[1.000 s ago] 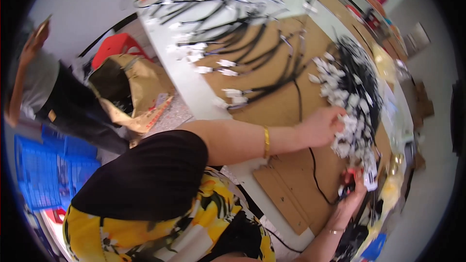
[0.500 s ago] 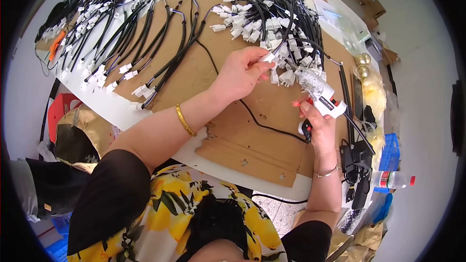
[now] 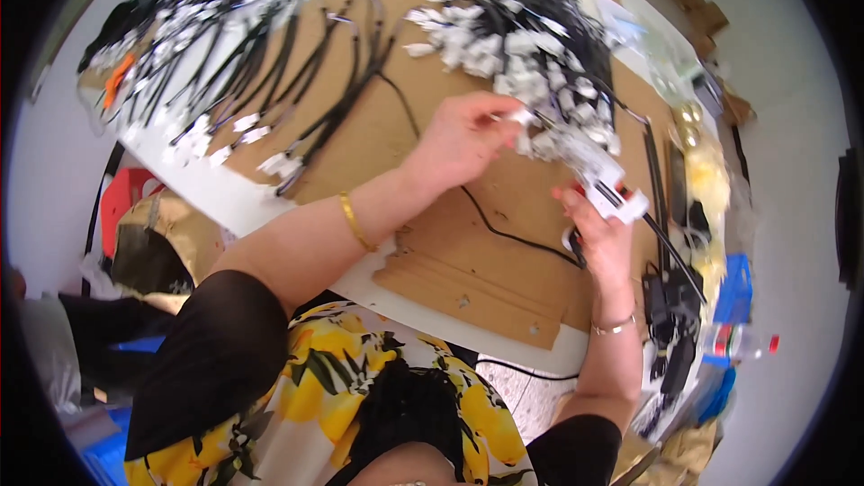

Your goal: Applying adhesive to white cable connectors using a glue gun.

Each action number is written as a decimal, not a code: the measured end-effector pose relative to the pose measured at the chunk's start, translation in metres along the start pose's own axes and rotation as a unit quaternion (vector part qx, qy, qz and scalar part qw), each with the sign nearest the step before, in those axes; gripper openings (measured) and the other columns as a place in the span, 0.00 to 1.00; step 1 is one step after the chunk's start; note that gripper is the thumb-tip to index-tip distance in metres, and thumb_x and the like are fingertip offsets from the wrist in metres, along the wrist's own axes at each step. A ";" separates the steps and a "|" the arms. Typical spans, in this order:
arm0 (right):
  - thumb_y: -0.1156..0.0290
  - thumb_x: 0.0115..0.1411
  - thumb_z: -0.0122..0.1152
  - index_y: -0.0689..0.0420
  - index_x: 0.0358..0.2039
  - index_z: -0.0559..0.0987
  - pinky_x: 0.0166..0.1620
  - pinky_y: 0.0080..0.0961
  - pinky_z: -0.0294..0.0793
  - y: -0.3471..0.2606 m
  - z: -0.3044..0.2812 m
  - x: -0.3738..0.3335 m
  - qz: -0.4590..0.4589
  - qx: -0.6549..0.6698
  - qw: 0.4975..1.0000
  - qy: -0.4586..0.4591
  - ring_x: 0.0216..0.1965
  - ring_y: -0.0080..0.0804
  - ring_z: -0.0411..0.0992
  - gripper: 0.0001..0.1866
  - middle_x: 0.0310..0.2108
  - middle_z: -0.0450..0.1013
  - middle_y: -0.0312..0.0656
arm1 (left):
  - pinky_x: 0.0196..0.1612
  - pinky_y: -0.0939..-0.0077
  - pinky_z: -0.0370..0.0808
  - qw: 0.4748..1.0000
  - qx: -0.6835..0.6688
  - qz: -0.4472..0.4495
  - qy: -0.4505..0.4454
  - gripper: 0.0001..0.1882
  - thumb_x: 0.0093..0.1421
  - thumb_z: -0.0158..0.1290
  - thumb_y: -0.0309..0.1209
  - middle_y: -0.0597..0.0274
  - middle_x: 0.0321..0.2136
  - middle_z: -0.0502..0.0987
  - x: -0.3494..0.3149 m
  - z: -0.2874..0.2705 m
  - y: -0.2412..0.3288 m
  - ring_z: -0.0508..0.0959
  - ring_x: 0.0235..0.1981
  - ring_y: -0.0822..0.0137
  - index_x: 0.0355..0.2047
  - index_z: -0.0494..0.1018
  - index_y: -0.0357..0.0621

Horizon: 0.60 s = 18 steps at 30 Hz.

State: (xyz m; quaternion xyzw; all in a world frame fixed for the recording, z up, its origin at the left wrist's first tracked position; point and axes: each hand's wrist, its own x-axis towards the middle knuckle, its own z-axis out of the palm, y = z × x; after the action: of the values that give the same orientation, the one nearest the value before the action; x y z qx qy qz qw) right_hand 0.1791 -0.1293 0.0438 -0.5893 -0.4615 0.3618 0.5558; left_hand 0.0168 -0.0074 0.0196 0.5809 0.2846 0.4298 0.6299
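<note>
My left hand (image 3: 463, 139) pinches a small white plug connector (image 3: 520, 116) at the edge of a big heap of black cables with white connectors (image 3: 504, 36). In my right hand (image 3: 598, 225) is a white hot glue gun (image 3: 605, 182), its handle wrapped by my fingers. The gun's nozzle points up and left, close to the pinched connector; blur hides whether the two touch. A black glue stick or cord (image 3: 673, 255) runs from the back of the gun toward the lower right.
Brown cardboard (image 3: 468, 279) covers part of the white table (image 3: 261, 207). More cables (image 3: 207, 45) lie in rows at left, beside an orange tool (image 3: 117, 79). Black power adapters (image 3: 670, 306) and a plastic bottle (image 3: 740, 341) are at right. A black cord (image 3: 504, 232) crosses the cardboard.
The whole view has shifted slightly and is blurred. The connector in my left hand and the glue gun nozzle are nearer each other. Both hands keep their hold.
</note>
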 end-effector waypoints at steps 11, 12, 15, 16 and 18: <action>0.71 0.52 0.52 0.61 0.35 0.70 0.30 0.15 0.63 0.011 -0.006 -0.001 0.009 -0.106 0.994 -0.019 0.27 0.19 0.65 0.10 0.28 0.71 0.37 | 0.29 0.75 0.69 0.985 0.072 0.144 0.065 0.11 0.46 0.54 0.26 0.55 0.26 0.71 -0.006 -0.004 -0.007 0.72 0.26 0.66 0.31 0.73 0.36; 0.70 0.53 0.52 0.61 0.34 0.70 0.30 0.16 0.63 0.011 -0.005 0.000 -0.002 -0.111 0.994 -0.022 0.27 0.19 0.65 0.10 0.28 0.71 0.37 | 0.28 0.71 0.69 0.989 0.024 0.132 0.065 0.09 0.44 0.54 0.26 0.52 0.25 0.72 -0.004 -0.004 -0.007 0.72 0.24 0.62 0.28 0.73 0.36; 0.69 0.53 0.52 0.62 0.34 0.71 0.30 0.17 0.63 0.012 -0.004 0.002 -0.021 -0.104 0.994 -0.028 0.27 0.21 0.65 0.11 0.28 0.71 0.39 | 0.28 0.70 0.69 0.986 0.041 0.143 0.077 0.10 0.44 0.54 0.25 0.52 0.24 0.72 -0.003 -0.004 -0.006 0.72 0.24 0.59 0.29 0.73 0.35; 0.69 0.53 0.52 0.62 0.34 0.70 0.30 0.18 0.63 0.011 -0.004 0.003 -0.035 -0.111 0.993 -0.030 0.27 0.21 0.65 0.11 0.28 0.71 0.39 | 0.28 0.70 0.69 0.985 0.039 0.146 0.080 0.10 0.44 0.54 0.25 0.52 0.24 0.72 -0.004 -0.006 -0.003 0.72 0.24 0.59 0.29 0.73 0.35; 0.69 0.53 0.52 0.62 0.34 0.70 0.30 0.18 0.63 0.011 -0.005 0.004 -0.047 -0.119 0.991 -0.034 0.27 0.22 0.65 0.11 0.28 0.71 0.39 | 0.33 0.75 0.69 0.986 0.120 0.105 0.048 0.11 0.47 0.53 0.24 0.55 0.26 0.71 -0.005 -0.010 0.002 0.72 0.28 0.64 0.33 0.73 0.37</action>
State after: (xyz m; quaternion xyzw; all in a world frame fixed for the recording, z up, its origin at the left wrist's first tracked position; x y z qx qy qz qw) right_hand 0.1868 -0.1264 0.0344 -0.6159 -0.5471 0.2975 0.4826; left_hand 0.0056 -0.0070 0.0198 0.6574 0.3013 0.4843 0.4924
